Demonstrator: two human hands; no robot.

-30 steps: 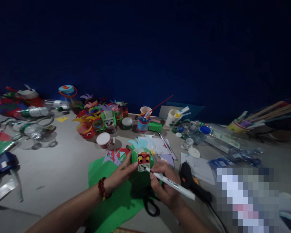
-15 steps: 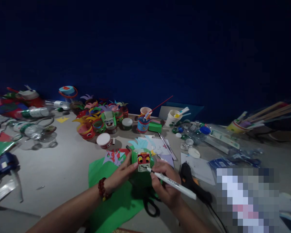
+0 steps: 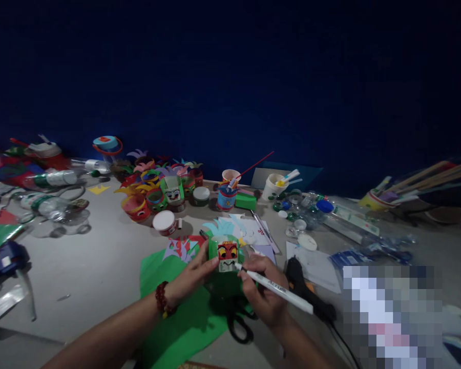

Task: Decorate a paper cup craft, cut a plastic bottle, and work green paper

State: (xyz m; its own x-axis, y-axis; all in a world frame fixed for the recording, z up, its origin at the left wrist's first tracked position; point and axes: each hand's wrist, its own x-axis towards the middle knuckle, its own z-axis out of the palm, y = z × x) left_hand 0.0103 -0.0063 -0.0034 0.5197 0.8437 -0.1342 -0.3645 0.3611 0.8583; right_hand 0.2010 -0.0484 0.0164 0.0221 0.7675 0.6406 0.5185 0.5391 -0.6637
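Observation:
A green paper-wrapped cup [image 3: 225, 256] with a red and white face panel stands on a green paper sheet [image 3: 184, 312]. My left hand [image 3: 192, 279], with a red bead bracelet at the wrist, grips the cup's left side. My right hand [image 3: 263, 297] pinches a white marker [image 3: 274, 290]. The marker's tip touches the lower white part of the face. Black scissors [image 3: 238, 325] lie under my right hand on the green sheet.
A black glue gun [image 3: 305, 289] lies right of my hands. Several finished decorated cups [image 3: 157, 187] cluster at the back, with paint cups [image 3: 274, 185], paper cut-outs [image 3: 249, 228], plastic bottles [image 3: 49, 205] left and bottle caps [image 3: 301, 223] right. A blurred patch covers the lower right.
The marker tip has shifted slightly along the white part of the face; my right hand has turned a little. My left hand and the cup stay where they were.

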